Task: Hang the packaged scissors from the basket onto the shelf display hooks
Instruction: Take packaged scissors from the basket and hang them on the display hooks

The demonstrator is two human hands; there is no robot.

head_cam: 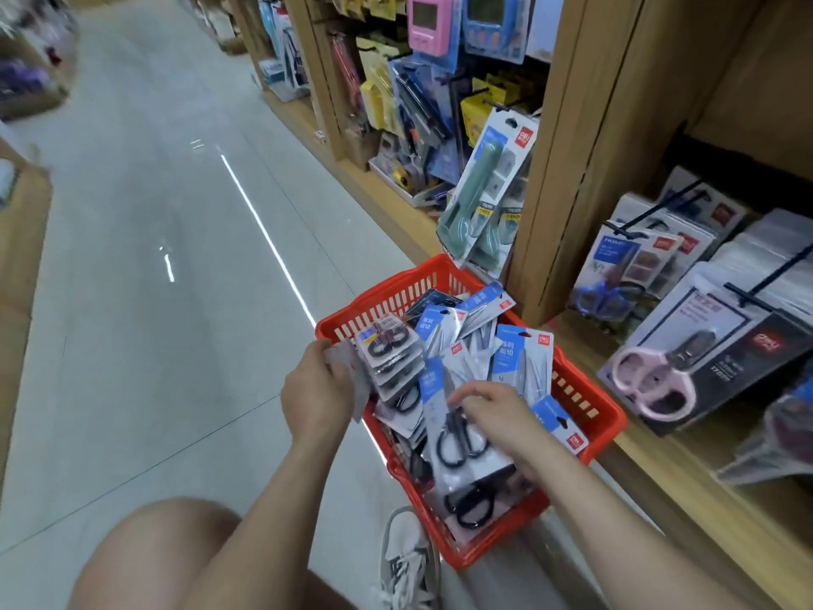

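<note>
A red slatted plastic basket [387, 297] is sitting on the pale tiled floor [154, 257] of a shop aisle. It is holding a loose heap of packaged scissors on blue-and-white cards [523, 358], most lying flat or leaning on one another.

At the basket's left rim, the left hand [319, 389] is gripping a fanned stack of small clear blister packs with dark-handled scissors [391, 367]. Its fingers are curling round the stack's left edge and the stack is tilting up above the rim.

Over the middle of the basket, the right hand [497, 411] is reaching in with bent, slightly spread fingers. Its fingertips are lying against a long card pack of black-handled scissors [462, 438] on top of the heap. I cannot tell whether it is pinching the pack or only touching it.

To the right of the basket, a light wooden shelf unit [585, 169] is standing close by. Black wire display hooks [668, 204] are jutting out from it and carrying more packs. A dark card with pink-handled scissors [704, 372] is hanging to the basket's right. A pale pack with green-handled scissors [484, 191] is hanging just beyond the basket's far corner. A grey-white laced sneaker [409, 561] is showing just beside the basket's near corner.
</note>
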